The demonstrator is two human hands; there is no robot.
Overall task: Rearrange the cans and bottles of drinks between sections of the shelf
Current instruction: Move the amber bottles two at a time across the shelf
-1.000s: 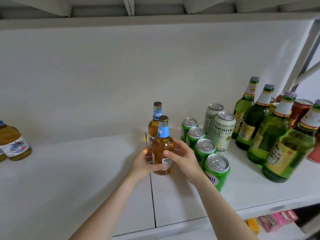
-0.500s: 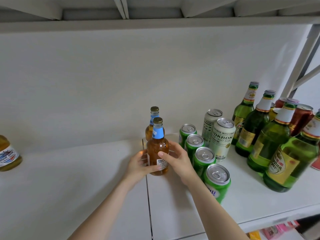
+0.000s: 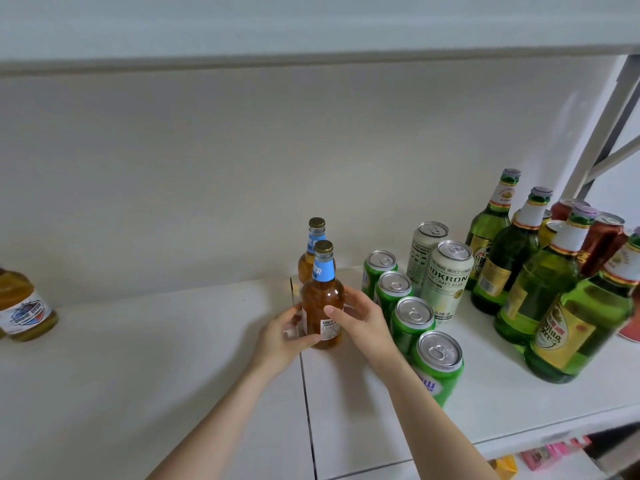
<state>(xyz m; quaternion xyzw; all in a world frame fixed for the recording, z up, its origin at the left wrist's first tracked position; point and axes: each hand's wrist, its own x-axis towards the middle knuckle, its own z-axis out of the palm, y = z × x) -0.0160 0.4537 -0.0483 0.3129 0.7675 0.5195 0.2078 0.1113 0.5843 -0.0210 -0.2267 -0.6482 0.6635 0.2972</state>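
Shelf front: the white shelf (image 3: 346, 427) is seen split by a seam running front to back; the near edge on both sides of it lies bare
Left hand: the left hand (image 3: 282, 336) is wrapped round the lower left side of the front amber bottle (image 3: 323, 306), the thumb laid across its base; a grasp is shown, not a fist
Right hand: the right hand (image 3: 360, 318) is set against the bottle's right side, thumb over the small white label, fingers round the back; the bottle is thus held between both hands
Bottle: it stands upright just right of the seam; whether its base touches the shelf cannot be told
Green cans: a row of four green cans (image 3: 438, 362) runs front to back just beside the right hand
Behind: a second amber bottle (image 3: 313, 258) stands close behind the held one; two pale cans (image 3: 446, 278) lie beyond the green row; the green bottles (image 3: 575, 320) are grouped at the right
Far left: another amber bottle (image 3: 24, 311) is seen well apart, in the left section
Step in hand: one bottle is judged to be gripped for shifting between sections
Next move: a straight lift is called for, clear of the bottle behind and the cans, then carriage across the seam
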